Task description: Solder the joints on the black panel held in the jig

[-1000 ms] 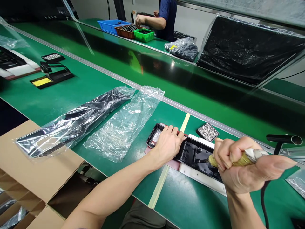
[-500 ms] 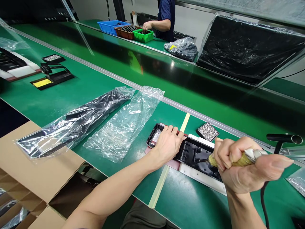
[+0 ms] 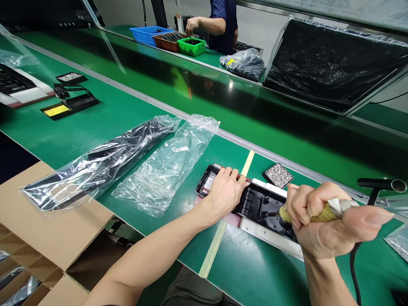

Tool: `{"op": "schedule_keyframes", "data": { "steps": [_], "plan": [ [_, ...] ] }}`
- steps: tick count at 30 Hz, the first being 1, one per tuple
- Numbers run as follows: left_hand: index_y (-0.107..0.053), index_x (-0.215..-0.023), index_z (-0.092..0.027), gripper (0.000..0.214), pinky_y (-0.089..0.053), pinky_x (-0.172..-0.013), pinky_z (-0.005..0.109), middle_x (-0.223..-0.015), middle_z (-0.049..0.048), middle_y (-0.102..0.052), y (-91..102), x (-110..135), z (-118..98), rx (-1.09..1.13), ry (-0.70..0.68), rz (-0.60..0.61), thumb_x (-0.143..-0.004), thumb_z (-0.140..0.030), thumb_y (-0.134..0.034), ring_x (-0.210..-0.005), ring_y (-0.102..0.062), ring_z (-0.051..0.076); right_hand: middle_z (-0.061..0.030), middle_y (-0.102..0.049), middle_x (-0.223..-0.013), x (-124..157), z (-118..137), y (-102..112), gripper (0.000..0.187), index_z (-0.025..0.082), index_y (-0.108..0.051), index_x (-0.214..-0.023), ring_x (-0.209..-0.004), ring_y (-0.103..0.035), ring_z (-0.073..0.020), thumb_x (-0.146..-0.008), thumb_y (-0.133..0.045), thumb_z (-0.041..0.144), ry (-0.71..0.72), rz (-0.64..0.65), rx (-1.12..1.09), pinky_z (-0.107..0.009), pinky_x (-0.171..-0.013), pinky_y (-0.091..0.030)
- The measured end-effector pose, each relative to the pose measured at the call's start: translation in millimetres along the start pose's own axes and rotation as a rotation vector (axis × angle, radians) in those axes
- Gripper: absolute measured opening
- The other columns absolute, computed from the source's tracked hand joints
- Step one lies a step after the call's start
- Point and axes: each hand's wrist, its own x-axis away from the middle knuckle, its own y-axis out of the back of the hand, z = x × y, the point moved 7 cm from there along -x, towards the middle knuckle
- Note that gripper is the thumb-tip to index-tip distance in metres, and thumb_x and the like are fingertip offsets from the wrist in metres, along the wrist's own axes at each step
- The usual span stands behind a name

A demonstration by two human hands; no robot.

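Note:
My right hand (image 3: 321, 221) is wrapped around the cloth-bound handle of a corded soldering iron (image 3: 288, 214). Its tip points down into a long black plastic housing (image 3: 255, 204), among the moulded posts. White and reddish fixture blocks (image 3: 267, 233) cradle the housing. Fingers of my left hand (image 3: 226, 189) are closed over the housing's middle, near its labelled end. Behind the housing sits a small black tray (image 3: 278, 175) full of tiny metal pieces. To the right stands a black tubular iron holder (image 3: 381, 185).
Left of my hands lie a bagged black part (image 3: 105, 159) and a crumpled plastic bag (image 3: 172, 165). Farther left is another holder with a yellow pad (image 3: 68, 106). An open carton (image 3: 47, 204) adjoins the table edge. Across the green belt, a co-worker's hand (image 3: 193, 24) hovers over bins.
My hands, the iron and the housing hold nearly the same place. The co-worker's hand has lifted out of the green bin and moved left, above the brown one.

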Motion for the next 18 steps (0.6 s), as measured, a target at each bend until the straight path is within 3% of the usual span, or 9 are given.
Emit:
{"op": "schedule_keyframes", "data": {
  "steps": [18],
  "plan": [
    [-0.066, -0.103, -0.017, 0.035, -0.038, -0.08, 0.042, -0.093, 0.0102, -0.064, 0.9, 0.9, -0.3, -0.017, -0.002, 0.005, -0.109, -0.03, -0.034, -0.087, -0.055, 0.028, 0.0054, -0.037, -0.042, 1.1, -1.0, -2.3, 0.068, 0.02, -0.043, -0.058, -0.034, -0.032, -0.0075, -0.088, -0.049, 0.081, -0.005, 0.013, 0.017, -0.021, -0.033, -0.031]
  ]
}}
